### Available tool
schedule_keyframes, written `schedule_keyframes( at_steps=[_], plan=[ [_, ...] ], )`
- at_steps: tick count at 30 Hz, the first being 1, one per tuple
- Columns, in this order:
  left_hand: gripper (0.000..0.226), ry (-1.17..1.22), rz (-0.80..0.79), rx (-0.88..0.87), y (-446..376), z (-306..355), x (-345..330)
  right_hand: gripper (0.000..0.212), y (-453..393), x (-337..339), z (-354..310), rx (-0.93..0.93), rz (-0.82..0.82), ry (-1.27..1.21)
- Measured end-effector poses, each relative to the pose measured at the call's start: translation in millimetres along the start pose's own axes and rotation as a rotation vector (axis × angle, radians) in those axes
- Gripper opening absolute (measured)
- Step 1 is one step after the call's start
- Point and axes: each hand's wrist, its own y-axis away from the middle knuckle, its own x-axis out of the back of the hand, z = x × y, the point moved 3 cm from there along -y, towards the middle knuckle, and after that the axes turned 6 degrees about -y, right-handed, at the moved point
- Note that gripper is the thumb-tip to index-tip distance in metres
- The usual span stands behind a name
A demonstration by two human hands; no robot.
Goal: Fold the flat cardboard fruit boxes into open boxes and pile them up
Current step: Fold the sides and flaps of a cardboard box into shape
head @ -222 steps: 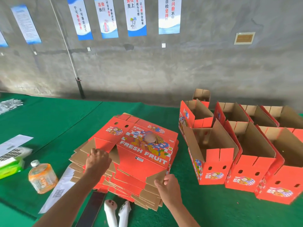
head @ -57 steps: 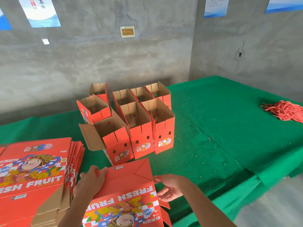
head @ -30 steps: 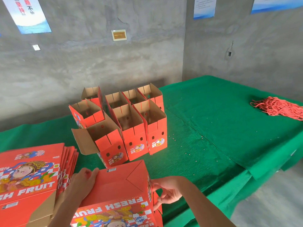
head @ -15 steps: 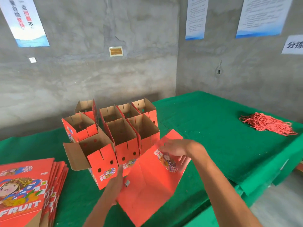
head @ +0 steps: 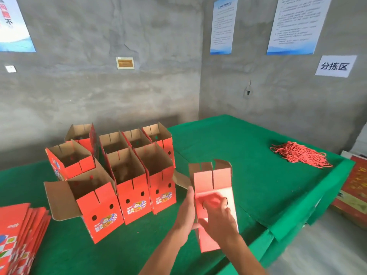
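Note:
A red cardboard fruit box (head: 220, 178) stands upright and partly opened on the green table (head: 234, 143), just right of the folded ones. My left hand (head: 185, 212) holds its left side, fingers pointing up along the edge. My right hand (head: 217, 219) presses on its front face and is blurred by motion. Several folded open boxes (head: 130, 195) stand in rows to the left, brown inside, red outside. A stack of flat red boxes (head: 21, 233) lies at the lower left.
A heap of red cords (head: 299, 155) lies at the table's far right. The table's front edge drops off just right of the held box. A red carton (head: 355, 195) sits on the floor at the right. Concrete walls with posters close the back.
The flat box taken from the stack has been turned upright and opened into a tube beside the folded rows. My right hand came down from its top onto its front face.

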Motion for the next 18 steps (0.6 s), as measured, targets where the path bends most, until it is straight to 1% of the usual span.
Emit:
schedule_keyframes(
  at_steps=[3, 5, 7, 9, 11, 14, 18],
  plan=[
    [0.047, -0.073, 0.048, -0.076, -9.0, -16.8, -17.5, 0.055, -7.7, -25.7, 29.0, -0.02, 0.037, -0.053],
    [0.048, -0.151, 0.1, -0.197, -16.0, -22.8, -24.6, 0.056, -13.9, -36.3, 42.8, -0.03, 0.092, -0.079],
    [0.045, -0.209, 0.118, -0.307, -21.6, -20.3, -32.6, 0.059, -19.9, -42.5, 52.3, -0.039, 0.147, -0.139],
    [0.042, -0.219, 0.115, -0.36, -29.5, -16.5, -41.0, 0.058, -28.4, -48.1, 61.0, -0.04, 0.181, -0.184],
    [0.054, -0.232, 0.116, -0.381, -40.2, -16.4, -46.9, 0.053, -39.8, -53.7, 67.4, -0.012, 0.194, -0.216],
    [0.071, -0.299, 0.177, -0.396, -60.5, -16.4, -47.8, 0.053, -61.0, -62.1, 72.5, 0.064, 0.18, -0.232],
    [0.074, -0.352, 0.225, -0.358, -88.6, -21.1, -40.9, 0.045, -94.4, -70.7, 76.1, 0.198, 0.193, -0.267]
  ],
)
